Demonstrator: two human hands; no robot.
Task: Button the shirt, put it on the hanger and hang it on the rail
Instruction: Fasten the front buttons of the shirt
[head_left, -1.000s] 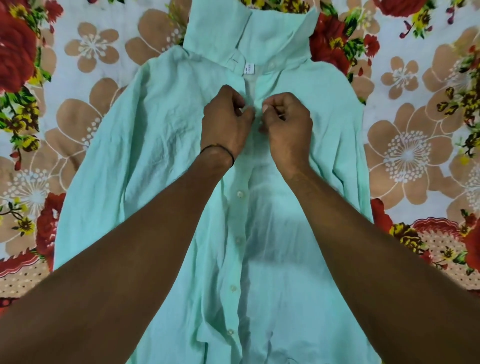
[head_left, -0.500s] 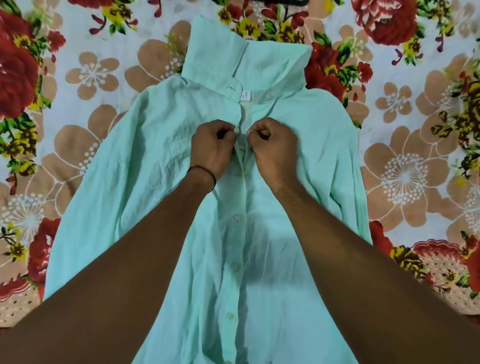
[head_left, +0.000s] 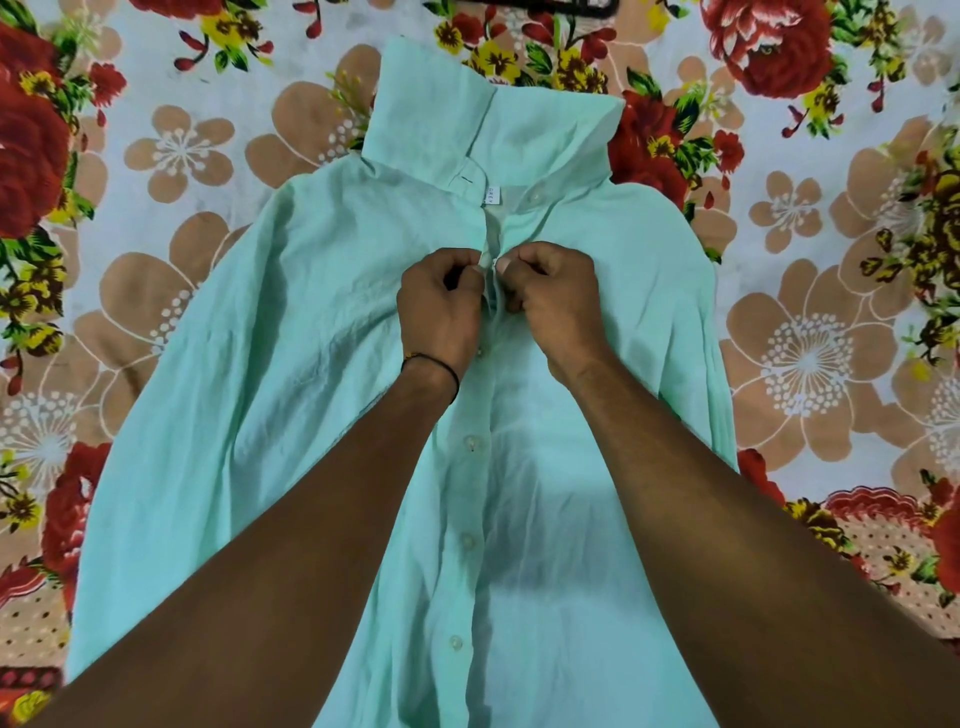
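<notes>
Floral cloth (head_left: 171, 156) covers the whole surface: pale ground, tan blossoms, red roses, yellow sprigs. No more of the room shows than this (the cloth fills the view edge to edge). At 12 o'clock, on the top edge, lies a sliver of a dark object (head_left: 550, 5); I cannot tell what it is.

1 mint-green shirt (head_left: 291, 395) lies flat on the cloth, front up, its collar (head_left: 493, 124) standing toward 12 o'clock and its hem running off at 6 o'clock. A small white label (head_left: 491, 195) sits at the neck. Down the placket 5 buttons (head_left: 470, 443) show below the hands, fastened, and 1 more (head_left: 533, 198) at the collar band, open.

2 bare hands meet at the centre of the view, on the upper placket. The left hand (head_left: 439, 312), with a thin dark band (head_left: 441, 364) at the wrist, has its fingers curled tight, thumb and forefinger pinched on the placket's left edge. The right hand (head_left: 558, 306) is curled likewise, fingertips (head_left: 503, 266) clamped on the opposite edge, almost touching the left hand's.
</notes>
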